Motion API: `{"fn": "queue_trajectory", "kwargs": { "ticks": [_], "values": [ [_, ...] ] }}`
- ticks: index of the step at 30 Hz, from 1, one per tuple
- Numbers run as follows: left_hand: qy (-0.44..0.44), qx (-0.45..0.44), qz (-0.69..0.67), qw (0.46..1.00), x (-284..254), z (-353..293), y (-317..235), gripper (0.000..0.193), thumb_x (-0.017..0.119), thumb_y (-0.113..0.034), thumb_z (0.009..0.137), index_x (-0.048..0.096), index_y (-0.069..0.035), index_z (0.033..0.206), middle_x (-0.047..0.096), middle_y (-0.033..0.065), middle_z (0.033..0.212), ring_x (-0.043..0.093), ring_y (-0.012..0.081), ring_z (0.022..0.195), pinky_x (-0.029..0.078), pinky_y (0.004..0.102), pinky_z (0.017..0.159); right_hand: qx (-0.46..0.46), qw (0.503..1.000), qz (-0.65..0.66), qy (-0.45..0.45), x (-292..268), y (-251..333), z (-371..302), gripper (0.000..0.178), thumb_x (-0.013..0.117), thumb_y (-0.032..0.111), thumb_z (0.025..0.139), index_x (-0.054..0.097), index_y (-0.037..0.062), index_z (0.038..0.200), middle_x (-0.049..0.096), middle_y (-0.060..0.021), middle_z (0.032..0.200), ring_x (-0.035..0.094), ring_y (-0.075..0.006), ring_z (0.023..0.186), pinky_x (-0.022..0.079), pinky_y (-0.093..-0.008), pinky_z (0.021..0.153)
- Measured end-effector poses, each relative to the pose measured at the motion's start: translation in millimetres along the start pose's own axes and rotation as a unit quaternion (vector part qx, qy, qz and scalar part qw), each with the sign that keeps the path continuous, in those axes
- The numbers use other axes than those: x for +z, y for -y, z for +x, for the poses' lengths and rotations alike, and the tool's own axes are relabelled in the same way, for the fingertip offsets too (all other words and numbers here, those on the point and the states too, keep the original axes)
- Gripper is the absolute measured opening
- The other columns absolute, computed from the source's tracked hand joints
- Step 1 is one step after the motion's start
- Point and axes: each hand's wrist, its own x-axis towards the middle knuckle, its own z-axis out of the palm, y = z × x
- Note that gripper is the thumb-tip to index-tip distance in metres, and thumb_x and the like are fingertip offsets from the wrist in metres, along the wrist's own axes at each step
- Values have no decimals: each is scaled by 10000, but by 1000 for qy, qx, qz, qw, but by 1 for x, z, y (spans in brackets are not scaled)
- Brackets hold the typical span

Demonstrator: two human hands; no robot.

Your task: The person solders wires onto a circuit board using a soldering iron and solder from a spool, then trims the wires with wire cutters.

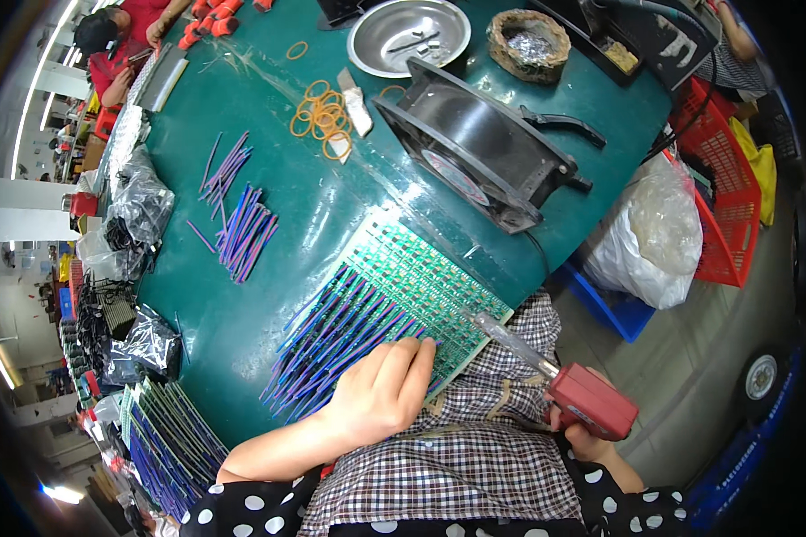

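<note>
The board (421,255) lies on the table (242,98), wires (327,345) over its left part. Our left hand (385,394) curls over them; we cannot tell if its fingers pinch any. Our right hand (589,440) grips the soldering gun (595,401). A fan (479,125) sits beyond.

So the left forearm (287,447) is angled in from the lower left, and the left hand (383,389) is held palm down, knuckles up, fingers bent and bunched together; the thumb can't really be made out. The right hand (585,442) is curled into a grip, partly blocked from view, with just a short bit of right forearm (621,467) shown.
</note>
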Motion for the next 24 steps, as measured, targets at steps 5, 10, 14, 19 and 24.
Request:
{"fn": "queue_trajectory", "kwargs": {
  "ticks": [5,10,14,19,24],
  "values": [
    [21,18,43,999,17,-6,1,294,617,-40,702,626,77,971,596,117,877,591,164,692,489,222,565,-42,999,-5,12,-3,-7,-8,724,760,367,750,460,-65,1247,648,-21,702,643,-158,621,506,-274,583],
    [17,15,49,999,19,-6,-2,291,617,-39,700,628,76,967,601,120,882,596,166,699,491,218,567,-22,998,-32,51,-7,-8,-7,701,761,396,738,514,-74,1196,670,-73,800,671,-201,669,528,-287,594],
    [18,10,51,998,18,-7,-2,287,616,-43,700,633,70,964,604,120,885,597,165,697,489,215,563,-159,979,-127,34,-2,2,12,667,767,421,719,574,-78,1116,669,-147,933,686,-253,721,549,-306,625],
    [9,10,57,998,19,-8,-2,284,613,-49,701,636,62,960,604,109,881,593,153,687,481,205,549,-133,977,-144,85,-5,-3,11,668,778,415,704,575,-76,1109,669,-156,935,687,-267,748,558,-311,648],
    [16,6,66,998,19,-8,-3,287,609,-57,702,636,56,965,601,96,874,585,137,676,468,194,531,-199,953,-222,63,-1,6,19,675,793,417,681,580,-65,1103,671,-160,932,688,-280,780,566,-326,691]
  ]
}}
